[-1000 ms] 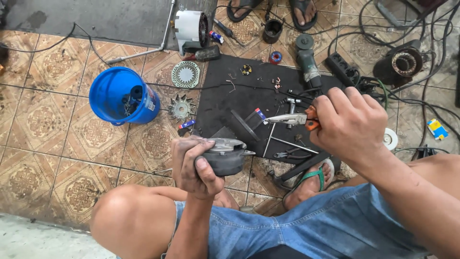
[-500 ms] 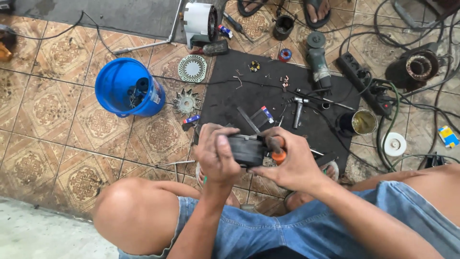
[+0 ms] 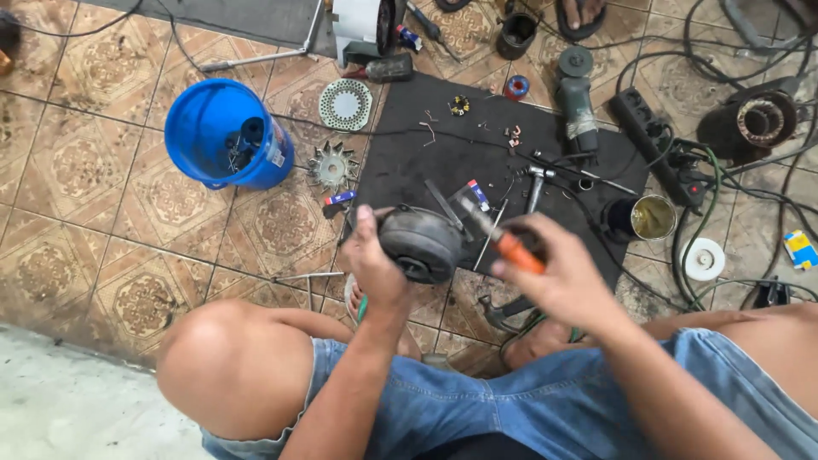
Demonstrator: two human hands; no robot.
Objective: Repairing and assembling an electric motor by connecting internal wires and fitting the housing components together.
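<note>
Blue plastic bucket (image 3: 228,135) stands on the tiled floor (image 3: 102,213) off the left edge of the black rubber mat (image 3: 477,162); dark small parts lie inside, kind not resolvable. Open round metal tin (image 3: 653,216) at the mat's right edge holds a yellowish substance. Small dark cup (image 3: 516,34) stands beyond the mat's far edge; contents not visible.

Small blue-and-red packet (image 3: 339,198) lies on the tiles just off the mat's left edge. A white-and-blue tube-shaped packet (image 3: 478,195) lies on the mat near its centre. Yellow-and-blue flat packet (image 3: 801,249) lies on the floor far right.

Left hand (image 3: 375,264) is closed around the rounded dark grey motor housing (image 3: 422,243), held above the mat's near edge, over the knees. Right hand (image 3: 567,277) is closed on the orange-handled screwdriver (image 3: 503,238), whose shaft points at the housing; contact of the tip cannot be told.

Versus half a second ago: both hands remain on housing and tool, the right hand now drawn further right of the housing. Bucket, tin and packets unchanged in place.
</note>
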